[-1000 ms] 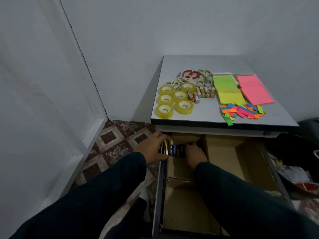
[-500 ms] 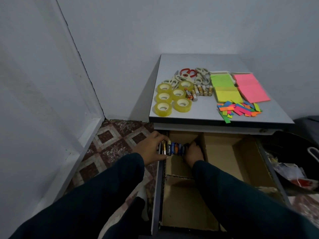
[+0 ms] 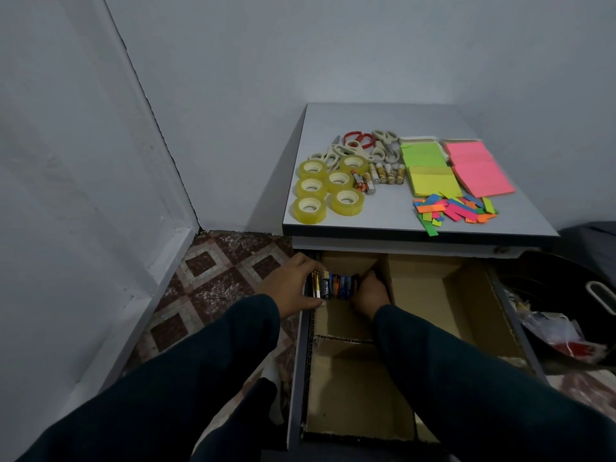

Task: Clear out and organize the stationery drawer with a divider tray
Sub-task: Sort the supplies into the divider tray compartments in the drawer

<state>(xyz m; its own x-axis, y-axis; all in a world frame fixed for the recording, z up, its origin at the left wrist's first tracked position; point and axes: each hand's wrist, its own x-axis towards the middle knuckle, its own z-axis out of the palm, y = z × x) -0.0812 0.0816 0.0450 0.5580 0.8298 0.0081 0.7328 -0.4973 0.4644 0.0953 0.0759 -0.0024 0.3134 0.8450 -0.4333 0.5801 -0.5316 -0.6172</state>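
Batteries [image 3: 335, 286] btwn hands, left [image 3: 289, 284], right [image 3: 369, 292]

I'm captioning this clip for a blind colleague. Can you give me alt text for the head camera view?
Both hands, left hand and right hand, press a row of batteries together in a rear compartment of the cardboard divider tray in the open drawer. On the desk top above lie tape rolls, scissors, more batteries and sticky notes.

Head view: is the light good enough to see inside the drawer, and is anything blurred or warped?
Head view: dim, even light; the cardboard divider tray is shadowed near the row of batteries; wide-angle bending at the edges; bright pink sticky-note pad slightly smeared.
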